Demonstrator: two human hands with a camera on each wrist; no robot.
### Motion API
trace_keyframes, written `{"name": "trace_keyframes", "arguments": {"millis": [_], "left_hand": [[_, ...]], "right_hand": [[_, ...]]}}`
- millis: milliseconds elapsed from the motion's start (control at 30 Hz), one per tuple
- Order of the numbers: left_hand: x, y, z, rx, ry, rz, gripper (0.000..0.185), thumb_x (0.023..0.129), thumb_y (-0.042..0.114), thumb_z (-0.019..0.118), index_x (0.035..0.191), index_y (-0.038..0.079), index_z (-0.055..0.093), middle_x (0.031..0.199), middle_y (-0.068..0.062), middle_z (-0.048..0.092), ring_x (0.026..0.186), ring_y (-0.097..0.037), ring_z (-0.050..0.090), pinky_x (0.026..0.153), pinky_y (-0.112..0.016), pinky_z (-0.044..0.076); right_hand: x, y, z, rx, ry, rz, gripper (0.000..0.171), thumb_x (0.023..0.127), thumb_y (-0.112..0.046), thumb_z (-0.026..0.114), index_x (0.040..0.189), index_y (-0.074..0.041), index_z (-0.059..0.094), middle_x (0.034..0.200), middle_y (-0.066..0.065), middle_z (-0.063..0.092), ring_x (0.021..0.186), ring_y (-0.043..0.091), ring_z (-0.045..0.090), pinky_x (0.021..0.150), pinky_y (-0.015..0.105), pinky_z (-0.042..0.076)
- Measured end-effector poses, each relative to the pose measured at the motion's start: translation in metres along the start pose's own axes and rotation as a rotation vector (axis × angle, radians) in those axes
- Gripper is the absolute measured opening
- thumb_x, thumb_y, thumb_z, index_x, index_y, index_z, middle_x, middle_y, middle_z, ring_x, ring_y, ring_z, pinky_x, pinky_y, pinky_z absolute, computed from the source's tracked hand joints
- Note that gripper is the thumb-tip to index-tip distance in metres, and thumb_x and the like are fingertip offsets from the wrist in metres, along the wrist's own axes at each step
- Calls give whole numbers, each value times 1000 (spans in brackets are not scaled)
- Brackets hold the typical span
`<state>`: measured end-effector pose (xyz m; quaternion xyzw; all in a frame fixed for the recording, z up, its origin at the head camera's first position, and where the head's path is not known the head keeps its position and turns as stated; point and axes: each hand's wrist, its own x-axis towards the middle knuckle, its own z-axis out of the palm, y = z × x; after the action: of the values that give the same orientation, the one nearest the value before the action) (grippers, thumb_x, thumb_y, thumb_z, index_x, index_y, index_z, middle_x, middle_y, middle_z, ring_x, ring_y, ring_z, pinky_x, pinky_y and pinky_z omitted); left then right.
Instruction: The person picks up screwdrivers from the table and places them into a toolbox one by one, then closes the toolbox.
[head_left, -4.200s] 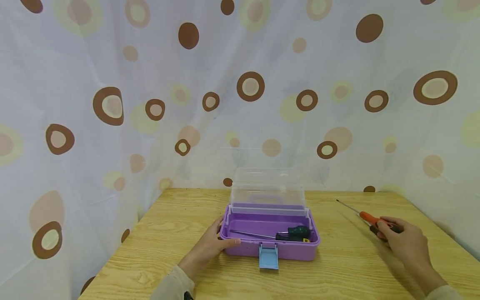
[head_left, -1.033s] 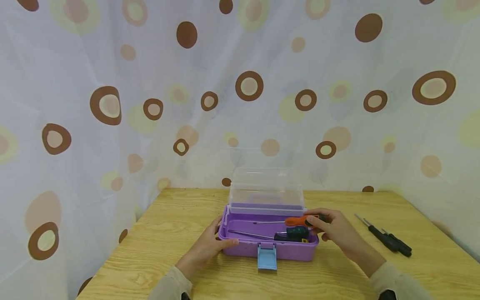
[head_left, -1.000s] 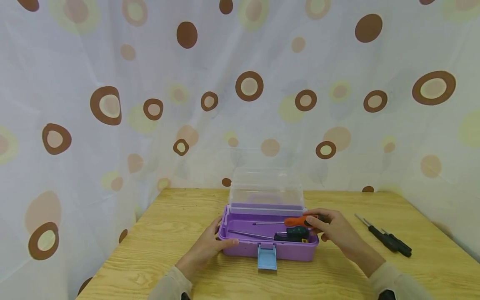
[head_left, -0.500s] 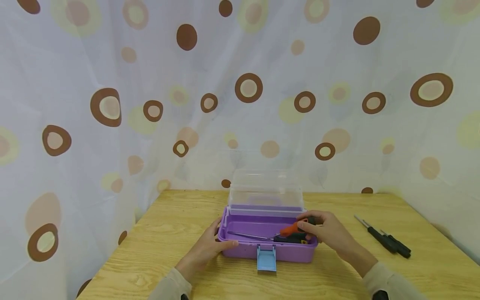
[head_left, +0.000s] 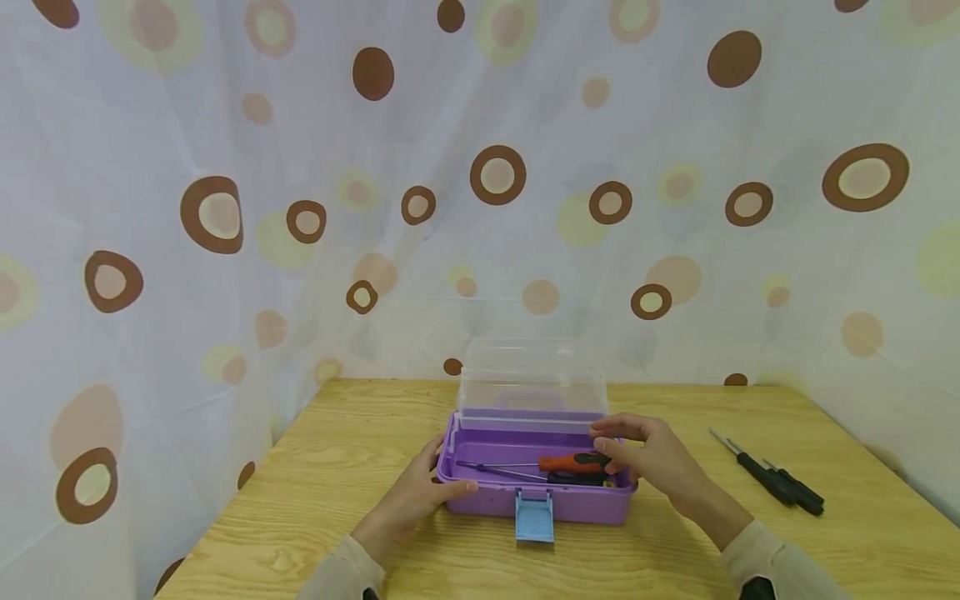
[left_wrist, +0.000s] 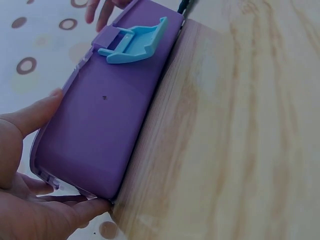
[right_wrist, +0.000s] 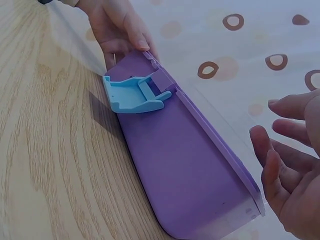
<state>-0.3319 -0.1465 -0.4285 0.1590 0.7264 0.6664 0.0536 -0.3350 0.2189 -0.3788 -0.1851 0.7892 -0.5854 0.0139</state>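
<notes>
A purple toolbox (head_left: 577, 505) stands on the table, its clear lid (head_left: 532, 379) raised and its light-blue latch (head_left: 535, 518) hanging down in front. Inside lie an orange-and-black-handled screwdriver (head_left: 561, 463) and, nearer the front wall, a black-handled screwdriver (head_left: 572, 479). The dark green-handled one seen before is out of sight. My left hand (head_left: 412, 495) grips the box's left end, thumb on the front rim and fingers along the side. Above the right end hovers my right hand (head_left: 663, 468), fingers apart with nothing between them; the right wrist view confirms the gap.
To the right of the box, two black-handled screwdrivers (head_left: 767, 478) lie side by side on the wooden table (head_left: 360, 425). A dotted curtain (head_left: 540, 250) hangs behind the table and along both sides.
My right hand brought the orange screwdriver from the right into the toolbox, lowered it and let go. It now lies over where the green handle showed. My left hand stayed on the box.
</notes>
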Motion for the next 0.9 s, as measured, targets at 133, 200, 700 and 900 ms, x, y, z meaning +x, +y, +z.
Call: {"name": "trace_keyframes", "arguments": {"millis": [133,200,700,900], "left_hand": [[0,-1,0,1,3,-3,101,89,14,83,164,1,16,159,-33,30,143,-50,35,114,-56,35],[0,-1,0,-3,1,-4,101,89,14,83,164,1,16,159,-33,31,143,-49,35,114,-56,35],[-1,1,0,-5,-11,-6,100,90,15,82,164,3,17,159,-32,31,144,-49,34,115,-57,33],[-1,1,0,4,-2,-11,100,89,16,83,164,4,17,159,-32,30,144,-49,33,116,-58,31]], "right_hand": [[0,-1,-1,-3,-5,5,47,101,-24,70,136,5,61,133,25,63,88,39,70,60,34,56],[0,0,-2,-8,-6,9,47,101,-24,69,137,5,60,132,25,64,89,39,69,61,35,56],[-1,-4,-12,-15,31,25,47,101,-25,70,136,5,61,124,20,69,83,28,68,65,35,54],[-2,-3,-16,-37,36,22,48,101,-29,71,135,3,62,123,20,69,87,30,69,66,35,54]]}}
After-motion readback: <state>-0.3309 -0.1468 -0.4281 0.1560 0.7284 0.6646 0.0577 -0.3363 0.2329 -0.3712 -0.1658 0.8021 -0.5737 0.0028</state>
